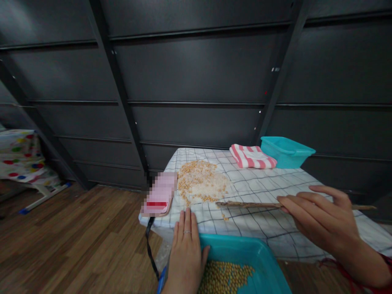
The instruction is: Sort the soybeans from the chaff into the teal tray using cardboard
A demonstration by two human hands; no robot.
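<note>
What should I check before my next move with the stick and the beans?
1. Right hand grips stick: ok.
2. Stick tip near the pile: ok, at its near edge.
3. Left hand steadies tray: ok, flat on its left rim.
4. Tray snug to table: cannot tell.
5. Stray beans: not ok, a few lie apart from the pile.
6. Phone safe: not ok, it seems to overhang the table corner.
</note>
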